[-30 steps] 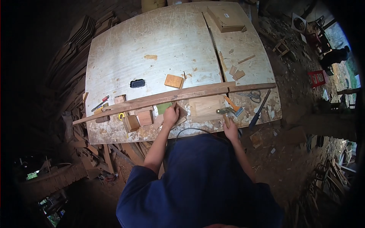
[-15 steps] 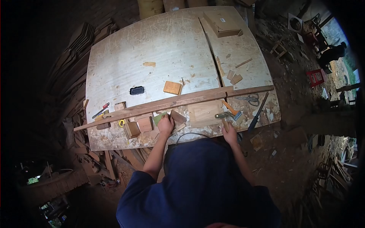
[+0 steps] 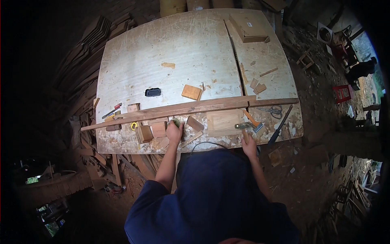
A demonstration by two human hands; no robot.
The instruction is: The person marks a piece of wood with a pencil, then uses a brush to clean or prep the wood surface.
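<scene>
Here on the left of the tabletop (image 3: pixel 203 53), a reddish wooden block (image 3: pixel 159 129) is sitting; just beside it, the left hand (image 3: pixel 174 132) is gripping a green piece (image 3: pixel 177 122) in curled fingers. A brown block (image 3: pixel 195 123) is lying next along, then a pale wooden panel (image 3: pixel 221 121) is resting flat, and the right hand (image 3: pixel 249 146) is wrapping firmly around the handle of a hammer (image 3: pixel 246 136), whose head is showing at the panel's right edge, near scissors (image 3: pixel 275 111).
</scene>
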